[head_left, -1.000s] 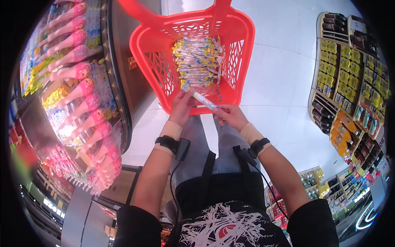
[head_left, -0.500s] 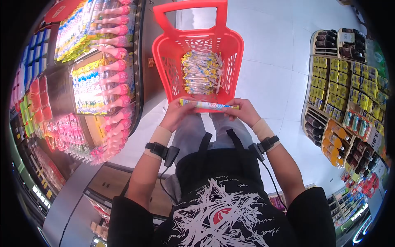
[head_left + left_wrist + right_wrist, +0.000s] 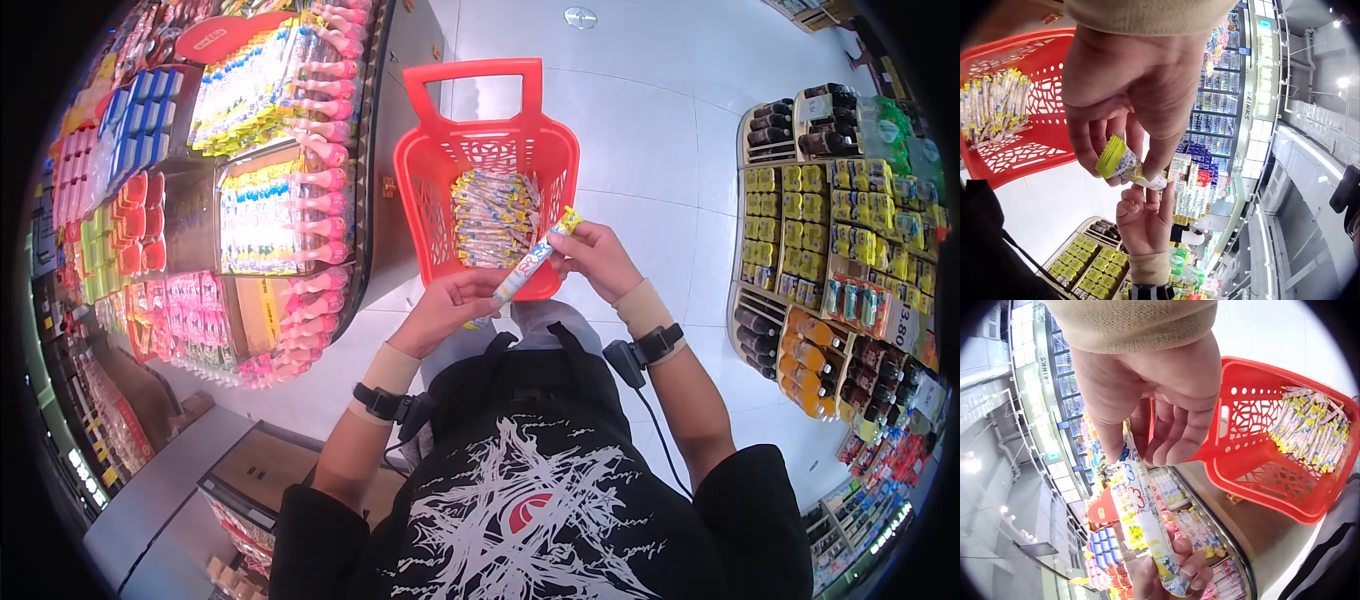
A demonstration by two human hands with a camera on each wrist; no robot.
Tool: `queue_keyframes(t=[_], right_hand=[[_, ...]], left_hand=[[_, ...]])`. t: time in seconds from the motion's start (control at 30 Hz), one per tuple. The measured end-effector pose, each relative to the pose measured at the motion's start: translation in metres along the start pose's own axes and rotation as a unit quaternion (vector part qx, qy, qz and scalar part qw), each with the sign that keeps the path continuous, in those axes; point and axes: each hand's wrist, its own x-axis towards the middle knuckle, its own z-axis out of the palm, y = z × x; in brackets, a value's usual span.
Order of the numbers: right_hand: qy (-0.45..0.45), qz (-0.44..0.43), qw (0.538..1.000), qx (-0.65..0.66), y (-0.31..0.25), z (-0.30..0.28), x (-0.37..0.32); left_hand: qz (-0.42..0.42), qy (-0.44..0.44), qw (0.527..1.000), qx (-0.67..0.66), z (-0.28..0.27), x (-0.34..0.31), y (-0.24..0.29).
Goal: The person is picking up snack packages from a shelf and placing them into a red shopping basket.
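Observation:
Both hands hold one long, slim wrapped candy stick [image 3: 533, 262], white with blue and red print and a yellow crimped end. My left hand [image 3: 458, 308] pinches its lower end between thumb and fingers, close to the body. Its upper end, slanting up to the right, is gripped by my right hand [image 3: 600, 265]. The right wrist view shows the printed wrapper [image 3: 1138, 500] stretched between the two hands. Below and beyond them stands a red shopping basket [image 3: 568, 185] with a heap of similar candy sticks [image 3: 492, 218] inside.
At the left, a display shelf [image 3: 365, 200] carries candy packs and a column of pink-topped packages [image 3: 325, 180]. Shelves on the right hold yellow multipacks [image 3: 805, 215], dark bottles [image 3: 770, 125] and orange bottles [image 3: 805, 365]. Pale floor [image 3: 640, 150] lies between.
The candy stick has swung from sloping down to the right, through nearly level, to sloping up to the right. My right hand has risen. The basket now sits lower and looks smaller in the head view.

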Motion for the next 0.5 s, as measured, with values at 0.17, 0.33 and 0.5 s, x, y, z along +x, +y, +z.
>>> queue_keyframes(t=[0.17, 0.33, 0.5], right_hand=[[-0.031, -0.016, 0.999, 0.012, -0.011, 0.025, 0.003], [-0.051, -0.058, 0.997, 0.009, -0.034, 0.078, -0.002], [-0.076, -0.106, 0.991, -0.024, -0.059, 0.138, -0.005]], left_hand=[[0.015, -0.003, 1.0, 0.026, -0.005, -0.018, 0.013], [0.055, -0.018, 0.998, 0.009, -0.006, -0.046, 0.038], [0.074, -0.036, 0.996, -0.018, -0.021, -0.068, 0.051]])
